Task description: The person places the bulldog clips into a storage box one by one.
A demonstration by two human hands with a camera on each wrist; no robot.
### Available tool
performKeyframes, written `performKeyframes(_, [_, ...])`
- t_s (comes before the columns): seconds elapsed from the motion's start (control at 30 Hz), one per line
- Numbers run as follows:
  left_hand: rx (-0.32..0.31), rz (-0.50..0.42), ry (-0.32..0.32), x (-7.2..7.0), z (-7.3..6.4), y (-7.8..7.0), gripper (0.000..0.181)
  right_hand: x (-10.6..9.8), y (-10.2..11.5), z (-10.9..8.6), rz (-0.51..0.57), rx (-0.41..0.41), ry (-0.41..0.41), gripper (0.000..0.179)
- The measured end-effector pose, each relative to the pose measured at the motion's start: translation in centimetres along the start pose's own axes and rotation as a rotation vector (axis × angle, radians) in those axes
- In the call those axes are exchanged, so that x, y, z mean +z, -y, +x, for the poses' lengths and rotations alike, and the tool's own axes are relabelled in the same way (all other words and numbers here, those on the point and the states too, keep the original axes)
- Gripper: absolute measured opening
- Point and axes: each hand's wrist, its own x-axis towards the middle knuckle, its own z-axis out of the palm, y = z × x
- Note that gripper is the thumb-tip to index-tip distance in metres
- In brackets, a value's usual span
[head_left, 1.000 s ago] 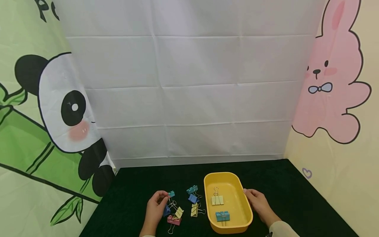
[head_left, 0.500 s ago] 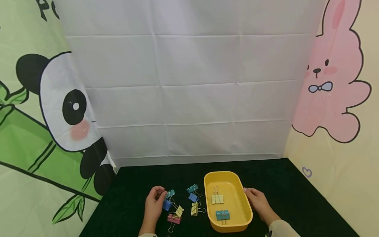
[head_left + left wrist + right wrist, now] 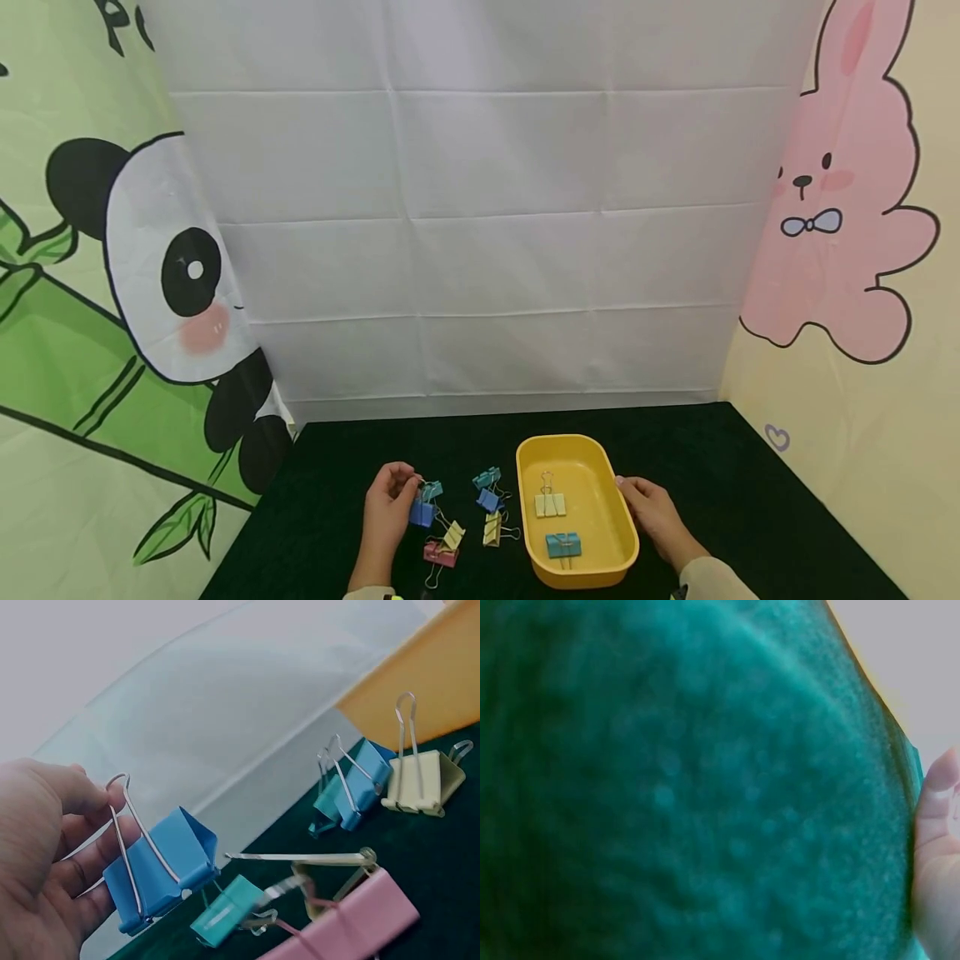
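My left hand (image 3: 384, 508) pinches one wire handle of a blue binder clip (image 3: 161, 870), which hangs tilted from thumb and fingertip in the left wrist view. Close by lie a small teal binder clip (image 3: 431, 492), a pale yellow clip (image 3: 453, 536) and a pink clip (image 3: 440, 553). My right hand (image 3: 660, 517) holds the right rim of a yellow tray (image 3: 628, 542); its thumb and fingers are partly hidden there. Inside the tray are a pale yellow clip (image 3: 551, 505) and a teal-blue clip (image 3: 563, 545), set apart from each other.
Between left hand and tray lies a second cluster: a teal clip (image 3: 487, 477), a blue clip (image 3: 490, 501) and a yellow clip (image 3: 492, 529). Dark green cloth (image 3: 360, 450) covers the table. A white sheet (image 3: 495, 250) stands behind.
My left hand has shifted slightly left and away from the body, and the blue clip has moved a little with it. Right hand and tray stay practically in place.
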Motion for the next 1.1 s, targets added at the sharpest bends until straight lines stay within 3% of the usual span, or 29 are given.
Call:
performKeyframes(0.27, [0.036,-0.058,-0.002,-0.1,0.3,-1.4,0.011,0.0,0.0,-0.1,0.0,-0.003,-0.001,0.053])
performKeyframes(0.47, [0.059,-0.119,0.023,0.9,0.6,-2.8,0.012,0.0,-0.1,0.1,0.001,-0.007,-0.008,0.06])
performKeyframes(0.6, [0.068,-0.145,0.048,2.1,0.6,-3.5,0.013,0.0,-0.2,0.2,0.001,-0.019,-0.001,0.064])
performKeyframes(0.8, [0.088,-0.178,0.088,4.9,0.1,-4.8,0.01,0.0,-0.2,0.2,-0.001,-0.01,-0.007,0.052])
performKeyframes(1.1, [0.109,-0.192,0.176,9.1,-1.0,-6.8,0.009,0.1,-0.1,0.2,0.005,-0.005,-0.017,0.048])
